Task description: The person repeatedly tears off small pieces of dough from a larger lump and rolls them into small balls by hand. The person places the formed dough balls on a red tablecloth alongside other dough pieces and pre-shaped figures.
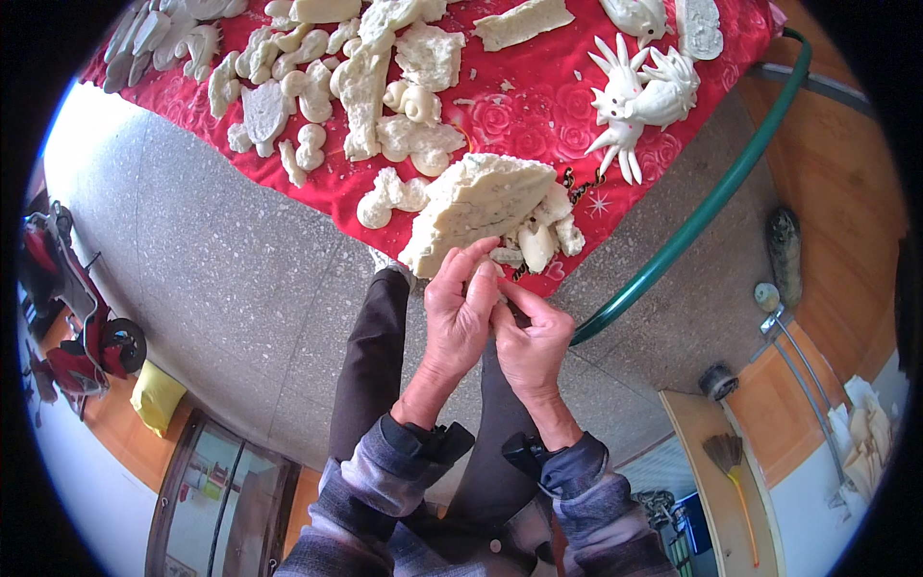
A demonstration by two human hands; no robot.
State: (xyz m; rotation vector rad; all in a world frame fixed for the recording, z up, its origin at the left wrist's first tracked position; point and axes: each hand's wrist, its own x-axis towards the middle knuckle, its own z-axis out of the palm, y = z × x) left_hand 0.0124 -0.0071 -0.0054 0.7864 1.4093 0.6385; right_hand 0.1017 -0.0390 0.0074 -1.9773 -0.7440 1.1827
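My left hand (461, 306) and my right hand (533, 328) meet just off the near corner of a table with a red rose-patterned cloth (526, 108). Between their fingers is a small pale piece, mostly hidden. Right beyond them lies a large cream-coloured dough-like slab (483, 202) with a crumbly edge. To its right sit small pale lumps (537, 245); to its left is a knobbly lump (389, 196). Farther right on the cloth are white modelled figures with spiky fins and dark eyes (627, 97).
Many pale lumps and rough pieces (310, 86) cover the table's left part. A green hose (692, 223) curves past its right side. A red motor scooter (83, 324) and a yellow cushion (157, 397) are at left, a broom (732, 469) at lower right.
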